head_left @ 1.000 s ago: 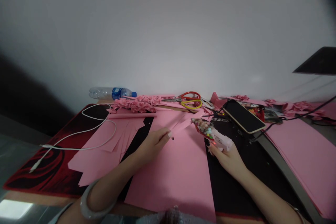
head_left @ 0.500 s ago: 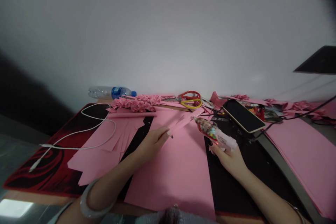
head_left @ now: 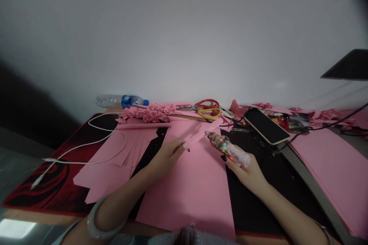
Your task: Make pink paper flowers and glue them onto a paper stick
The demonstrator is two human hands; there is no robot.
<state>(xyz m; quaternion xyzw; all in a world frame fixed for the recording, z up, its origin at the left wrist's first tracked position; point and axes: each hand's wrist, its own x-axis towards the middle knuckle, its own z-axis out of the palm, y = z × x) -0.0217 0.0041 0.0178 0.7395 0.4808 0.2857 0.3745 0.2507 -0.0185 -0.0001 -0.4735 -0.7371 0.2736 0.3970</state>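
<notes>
Pinched in my left hand (head_left: 169,155) is a folded pink paper strip (head_left: 202,133) that points up and to the right. My right hand (head_left: 251,172) is wrapped round a hot glue gun (head_left: 221,143) decorated with beads, with a small red light near my thumb. The gun's nozzle points left at the strip, just below its far part; whether they touch I cannot tell. Beneath both hands lies a large pink paper sheet (head_left: 186,195). Most of my right fingers are hidden behind the gun.
Cut pink pieces (head_left: 115,168) and a white cable (head_left: 86,162) lie left. Along the wall are a plastic bottle (head_left: 115,101), pink paper flowers (head_left: 149,113) and scissors (head_left: 208,109). A phone (head_left: 267,126), a black cord (head_left: 330,125) and stacked pink sheets (head_left: 330,176) are on the right.
My right hand has drawn the glue gun left and slightly down, so its nozzle sits lower along the strip. My left hand stays nearly in place.
</notes>
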